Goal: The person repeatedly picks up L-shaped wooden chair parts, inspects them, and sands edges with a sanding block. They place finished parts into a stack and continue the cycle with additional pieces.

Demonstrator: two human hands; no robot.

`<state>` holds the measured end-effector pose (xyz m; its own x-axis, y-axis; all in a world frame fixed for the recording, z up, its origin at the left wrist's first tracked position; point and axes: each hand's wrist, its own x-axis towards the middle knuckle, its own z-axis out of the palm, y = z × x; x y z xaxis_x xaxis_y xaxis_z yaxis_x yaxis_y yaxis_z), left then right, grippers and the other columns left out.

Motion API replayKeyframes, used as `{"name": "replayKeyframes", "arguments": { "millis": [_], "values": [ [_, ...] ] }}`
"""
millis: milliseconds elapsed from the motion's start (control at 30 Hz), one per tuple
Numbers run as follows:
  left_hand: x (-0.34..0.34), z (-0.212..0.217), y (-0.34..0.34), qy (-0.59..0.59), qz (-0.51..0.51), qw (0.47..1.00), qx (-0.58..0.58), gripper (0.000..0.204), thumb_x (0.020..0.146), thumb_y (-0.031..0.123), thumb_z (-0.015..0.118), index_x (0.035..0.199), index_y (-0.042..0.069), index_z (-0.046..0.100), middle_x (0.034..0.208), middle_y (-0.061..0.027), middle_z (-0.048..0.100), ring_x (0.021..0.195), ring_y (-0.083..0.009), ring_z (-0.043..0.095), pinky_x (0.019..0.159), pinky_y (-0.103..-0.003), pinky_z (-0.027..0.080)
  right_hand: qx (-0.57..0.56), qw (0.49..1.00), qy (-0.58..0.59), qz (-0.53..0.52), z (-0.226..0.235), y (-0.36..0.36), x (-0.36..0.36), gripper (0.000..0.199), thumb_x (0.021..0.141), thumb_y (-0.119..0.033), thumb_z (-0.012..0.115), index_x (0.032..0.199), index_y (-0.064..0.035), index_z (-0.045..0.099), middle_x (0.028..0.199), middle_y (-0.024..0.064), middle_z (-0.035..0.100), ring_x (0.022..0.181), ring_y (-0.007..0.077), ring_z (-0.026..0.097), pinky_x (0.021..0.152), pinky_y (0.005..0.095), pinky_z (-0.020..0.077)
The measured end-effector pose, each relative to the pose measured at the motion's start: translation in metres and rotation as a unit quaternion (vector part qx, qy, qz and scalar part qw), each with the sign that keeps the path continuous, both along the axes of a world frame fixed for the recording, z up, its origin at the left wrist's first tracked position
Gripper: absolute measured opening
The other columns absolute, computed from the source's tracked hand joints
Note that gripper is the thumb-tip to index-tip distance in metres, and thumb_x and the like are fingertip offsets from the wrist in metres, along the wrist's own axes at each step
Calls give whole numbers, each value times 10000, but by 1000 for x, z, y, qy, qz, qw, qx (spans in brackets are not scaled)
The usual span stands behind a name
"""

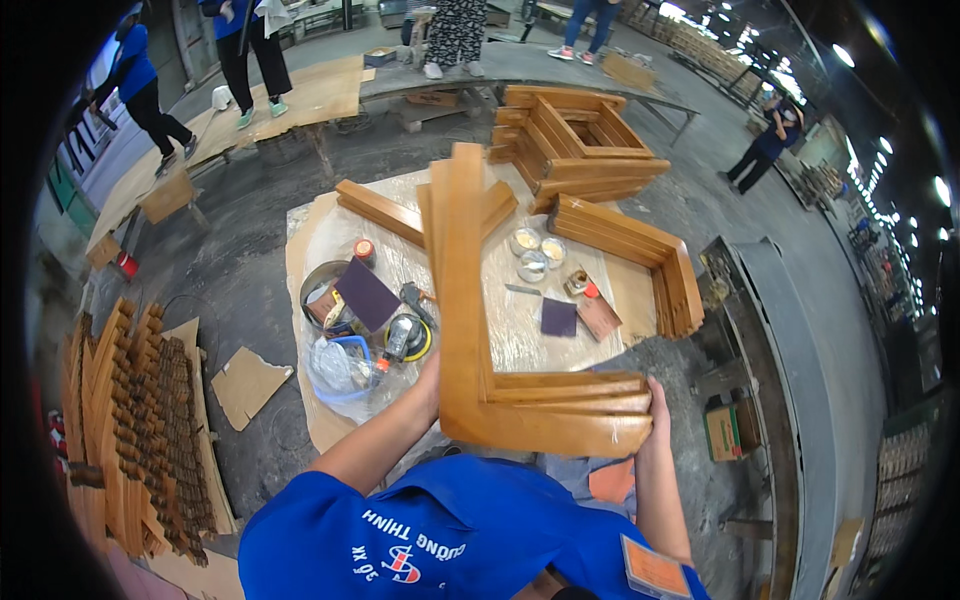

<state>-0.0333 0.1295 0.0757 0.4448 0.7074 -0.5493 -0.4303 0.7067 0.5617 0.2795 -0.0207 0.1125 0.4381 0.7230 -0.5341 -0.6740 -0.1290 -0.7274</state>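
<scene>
A stack of several L-shaped varnished wooden pieces [461, 300] is held up in front of my body, above the work surface. My left hand [432, 382] grips the stack near its corner, with its fingers hidden behind the wood. At the stack's right end, my right hand [657, 412] is wrapped round the edge. Beyond it on the plastic-covered cardboard [400, 205] lie a dark sanding sheet [368, 295], a round sander [407, 338], a blue-rimmed basin [345, 372], three small tubs [533, 264] of pale paste, a putty knife [523, 289] and a dark square pad [559, 318].
More wooden frames [575, 150] are piled at the far side, and an L-shaped stack [620, 235] rests at the right. Rows of wooden parts [140, 420] stand at left. A long grey metal bench [795, 400] runs along the right. Several people stand farther off.
</scene>
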Motion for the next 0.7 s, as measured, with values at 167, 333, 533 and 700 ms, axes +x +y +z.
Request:
{"name": "replayKeyframes", "arguments": {
  "millis": [167, 333, 533, 700],
  "values": [
    [-6, 14, 41, -56, 92, 993, 56, 333, 957, 389, 446, 1032, 88, 569, 900, -57, 606, 772, -185, 614, 651, -359, 538, 17, 995, -7, 98, 12, 139, 21, 361, 876, -348, 593, 1082, -53, 565, 1017, 127, 628, 903, 258, 623, 816, 370, 512],
    [11, 27, 85, -17, 210, 977, 42, 330, 956, 363, 451, 1069, 75, 567, 957, -81, 622, 818, -222, 631, 682, -391, 552, 38, 971, -6, 235, 18, 261, 31, 364, 867, -366, 611, 1038, -46, 573, 956, 128, 639, 862, 247, 634, 783, 381, 529],
    [25, 36, 146, -2, 299, 952, 63, 318, 949, 354, 468, 1072, 79, 570, 958, -81, 624, 819, -224, 633, 687, -390, 553, 44, 931, 51, 359, -6, 397, 26, 379, 879, -373, 598, 1069, -46, 581, 991, 118, 644, 889, 247, 636, 803, 378, 530],
    [21, 24, 187, -4, 343, 937, 71, 308, 942, 346, 483, 1075, 82, 572, 960, -80, 626, 821, -225, 635, 691, -390, 553, 42, 917, 37, 394, -28, 480, 3, 536, 910, -470, 525, 1189, -13, 526, 1085, 152, 624, 959, 265, 627, 834, 389, 521]
  ]
}}
